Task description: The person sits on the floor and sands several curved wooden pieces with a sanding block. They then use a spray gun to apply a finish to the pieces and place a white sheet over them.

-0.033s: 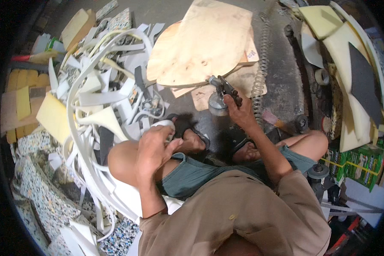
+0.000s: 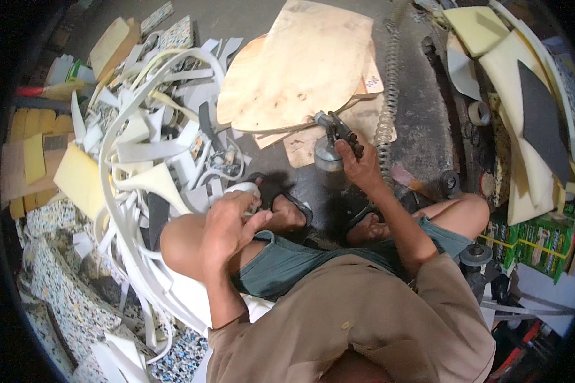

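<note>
My right hand (image 2: 362, 167) is closed around the handle of a spray gun (image 2: 338, 131), its thumb at the near side. Below the gun's dark metal body hangs a translucent grey cup (image 2: 328, 156). The nozzle points left, close to the near edge of a stack of thin plywood panels (image 2: 300, 70) with curved outlines. Over my left knee, my left hand (image 2: 227, 225) hangs loosely bent, thumb apart from the fingers. Just past its fingertips lies a rounded white piece (image 2: 246, 188); whether they touch it is unclear.
A coiled air hose (image 2: 385, 121) runs along the right of the panels. White foam offcuts (image 2: 153, 150) and strips heap up at left, with speckled foam (image 2: 70, 281) nearer me. Yellow foam sheets (image 2: 517, 127), a tape roll (image 2: 478, 113) and green packs (image 2: 543, 246) lie at right.
</note>
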